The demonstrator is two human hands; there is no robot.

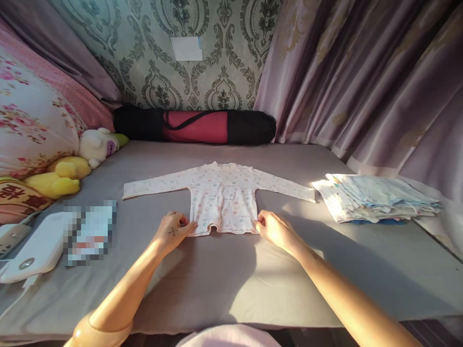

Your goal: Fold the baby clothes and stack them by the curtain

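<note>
A small white long-sleeved baby shirt [224, 200] with a light pastel print lies spread out, both sleeves stretched sideways and the collar pointing away from me. At its bottom left corner, my left hand [175, 231] pinches the hem. My right hand [275, 229] pinches the bottom right corner in the same way. Between them the hem bulges up in a small fold near the middle. To the right, close to the right cuff, rests a stack of folded clothes [376, 197] in white and pale blue.
The grey sheet [202, 284] covers the surface. A white power bank [43, 246] with a cable and a blurred-out item [92, 231] lie left. Behind them are a yellow plush toy [58, 178] and a white plush toy [96, 144]. A black and red roll bag [195, 126] lies along the wall.
</note>
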